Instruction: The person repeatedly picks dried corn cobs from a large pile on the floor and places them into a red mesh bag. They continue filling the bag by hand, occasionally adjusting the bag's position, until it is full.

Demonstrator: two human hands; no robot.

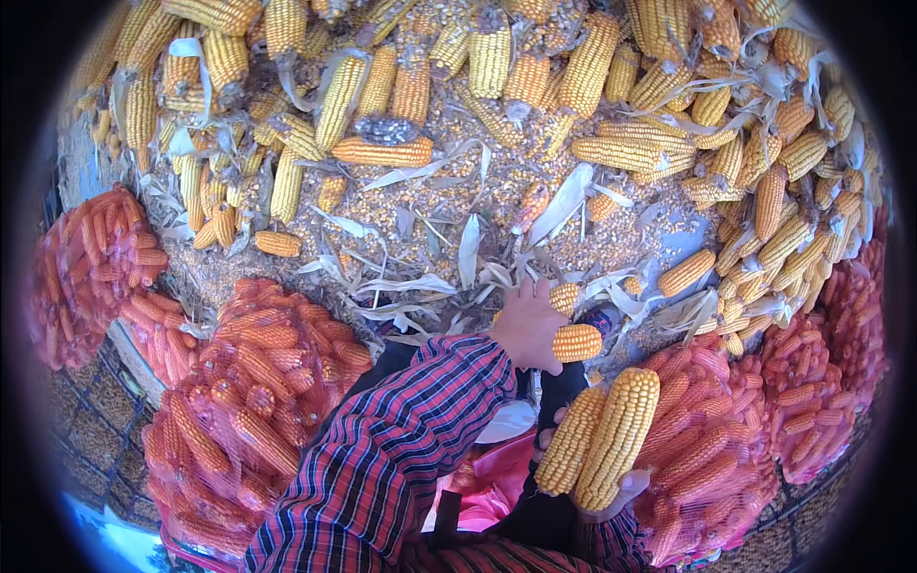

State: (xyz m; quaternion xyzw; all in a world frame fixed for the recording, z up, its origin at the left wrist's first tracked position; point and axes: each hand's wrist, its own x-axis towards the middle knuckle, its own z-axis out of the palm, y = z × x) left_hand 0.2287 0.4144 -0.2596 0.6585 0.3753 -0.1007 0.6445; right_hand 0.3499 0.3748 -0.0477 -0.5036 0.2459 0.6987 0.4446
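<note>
My left hand [527,323] reaches palm down over the husk-strewn ground, its fingers spread. A short yellow corn cob [579,343] lies right beside its thumb; whether they touch I cannot tell. Just above that is another corn cob [565,298], partly covered by the hand. Lower right, my right hand [619,493] is closed around two corn cobs [611,435], held side by side and pointing up. Its fingers are largely hidden behind them. Below my hands, a pink bag [492,492] lies between my legs, its contents mostly hidden.
Heaped corn cobs [659,148] spread across the far side and right. Loose kernels [439,205] and dry husks [411,286] cover the ground ahead. Filled red mesh sacks stand at left [253,392] and right [702,449]. A dark, mouldy cob [385,130] lies in the pile.
</note>
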